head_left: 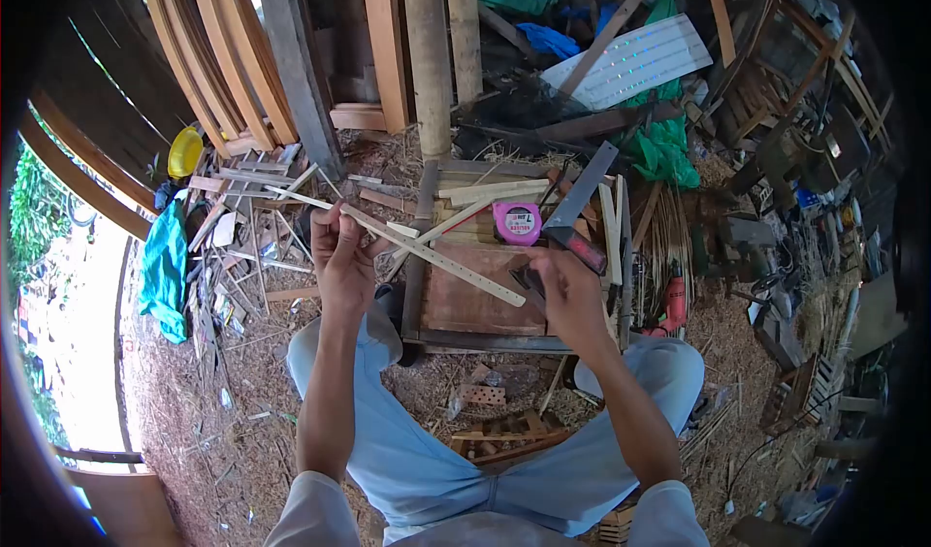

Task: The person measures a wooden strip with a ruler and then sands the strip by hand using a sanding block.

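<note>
A thin wooden slat [456, 269] is held in the left hand [344, 261], fingers closed around its upper part, so it's slanted down across the small wooden bench [475, 309] toward the right edge. Its lower end is met by the right hand [570, 297], which is closed on a small dark tool [529, 280]. It could be a pencil, hard to make out. A pink tape measure [517, 223] and a metal square [582, 198] are parked near the bench's far edge, just beyond the slat.
</note>
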A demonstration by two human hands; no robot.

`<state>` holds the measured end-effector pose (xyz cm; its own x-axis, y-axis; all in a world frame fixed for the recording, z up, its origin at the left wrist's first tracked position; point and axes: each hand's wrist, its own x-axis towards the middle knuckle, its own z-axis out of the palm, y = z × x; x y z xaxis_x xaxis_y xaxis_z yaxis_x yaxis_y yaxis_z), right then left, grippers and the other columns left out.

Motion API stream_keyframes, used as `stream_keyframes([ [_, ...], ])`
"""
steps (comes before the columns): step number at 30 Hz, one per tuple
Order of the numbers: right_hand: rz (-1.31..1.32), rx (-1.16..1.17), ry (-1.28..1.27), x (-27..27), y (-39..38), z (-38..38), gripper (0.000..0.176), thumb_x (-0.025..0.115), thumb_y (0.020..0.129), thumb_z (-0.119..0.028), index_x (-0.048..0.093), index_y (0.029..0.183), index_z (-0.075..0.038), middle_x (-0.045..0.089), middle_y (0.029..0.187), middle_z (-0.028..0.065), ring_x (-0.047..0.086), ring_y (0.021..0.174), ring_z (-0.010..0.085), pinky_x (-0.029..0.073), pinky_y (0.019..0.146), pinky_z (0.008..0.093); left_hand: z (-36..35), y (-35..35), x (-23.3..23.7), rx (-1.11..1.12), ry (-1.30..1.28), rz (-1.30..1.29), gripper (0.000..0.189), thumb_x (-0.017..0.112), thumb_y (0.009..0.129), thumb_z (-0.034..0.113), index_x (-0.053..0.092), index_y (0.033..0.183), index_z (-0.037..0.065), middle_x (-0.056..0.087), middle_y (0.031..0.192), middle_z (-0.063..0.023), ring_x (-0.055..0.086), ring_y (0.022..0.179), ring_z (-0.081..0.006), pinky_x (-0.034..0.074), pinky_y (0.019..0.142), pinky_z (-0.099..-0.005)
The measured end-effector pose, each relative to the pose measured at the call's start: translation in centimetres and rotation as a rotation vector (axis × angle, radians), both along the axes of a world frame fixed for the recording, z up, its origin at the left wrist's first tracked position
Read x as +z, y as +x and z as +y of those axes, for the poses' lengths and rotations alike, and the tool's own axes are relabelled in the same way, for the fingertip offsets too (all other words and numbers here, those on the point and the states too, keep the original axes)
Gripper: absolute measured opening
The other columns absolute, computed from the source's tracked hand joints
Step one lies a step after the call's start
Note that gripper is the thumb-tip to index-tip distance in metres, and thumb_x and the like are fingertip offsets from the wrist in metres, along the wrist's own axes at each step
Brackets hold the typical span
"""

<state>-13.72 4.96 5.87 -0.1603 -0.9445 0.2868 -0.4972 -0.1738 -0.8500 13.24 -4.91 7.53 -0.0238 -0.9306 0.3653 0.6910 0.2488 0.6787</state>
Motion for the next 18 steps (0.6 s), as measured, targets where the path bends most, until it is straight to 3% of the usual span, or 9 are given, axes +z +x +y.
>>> stream_keyframes([
  [1,0.006,0.001,0.003,0.6,0.0,0.1,0.026,0.058,0.096,-0.024,0.066,0.113,-0.007,0.063,0.091,0.0114,0.060,0.079,0.0237,0.048,0.069,0.0327,-0.1,0.1,-0.3,-0.025,-0.031,0.001,0.017,0.050,0.098,0.009,0.052,0.115,0.010,0.062,0.107,-0.0069,0.066,0.095,-0.0175,0.064,0.078,-0.0359],
  [3,-0.607,0.165,0.279,2.3,-0.2,0.5,0.042,0.046,0.102,-0.038,0.066,0.110,-0.002,0.066,0.082,0.0074,0.056,0.066,0.0131,0.044,0.061,0.0254,-0.2,0.1,-0.6,-0.019,-0.029,-0.002,0.016,0.050,0.099,0.009,0.052,0.114,0.009,0.062,0.106,-0.0075,0.066,0.095,-0.0180,0.064,0.078,-0.0358],
  [7,-0.616,0.269,0.344,3.3,-0.2,1.1,0.057,0.037,0.103,-0.047,0.067,0.107,0.001,0.065,0.081,0.0037,0.052,0.065,0.0058,0.040,0.057,0.0220,0.1,0.0,0.3,0.016,-0.006,-0.037,0.015,0.049,0.099,0.008,0.051,0.114,0.009,0.061,0.105,-0.0084,0.066,0.096,-0.0191,0.064,0.077,-0.0348],
  [10,-0.602,0.361,0.318,3.2,-0.1,1.2,0.049,0.043,0.102,-0.042,0.067,0.106,0.001,0.066,0.083,0.0035,0.052,0.065,0.0050,0.040,0.056,0.0224,0.1,0.3,0.5,-0.025,-0.016,0.006,0.013,0.050,0.098,0.007,0.050,0.111,0.008,0.063,0.103,-0.0119,0.066,0.099,-0.0237,0.064,0.077,-0.0367],
  [12,-0.505,0.360,0.288,2.8,-0.1,1.2,0.035,0.051,0.100,-0.027,0.068,0.105,0.003,0.065,0.077,0.0052,0.053,0.063,0.0062,0.042,0.057,0.0227,0.1,0.3,0.4,-0.024,-0.021,0.007,0.013,0.050,0.098,0.007,0.050,0.111,0.008,0.063,0.105,-0.0127,0.066,0.100,-0.0243,0.064,0.077,-0.0368],
  [18,-0.408,0.330,0.319,3.7,-0.2,1.4,0.023,0.062,0.094,-0.019,0.069,0.100,0.002,0.070,0.080,0.0072,0.052,0.062,0.0046,0.041,0.053,0.0219,0.0,0.2,0.3,-0.027,-0.035,0.015,0.013,0.050,0.098,0.007,0.051,0.111,0.008,0.063,0.106,-0.0139,0.066,0.100,-0.0253,0.064,0.077,-0.0372],
])
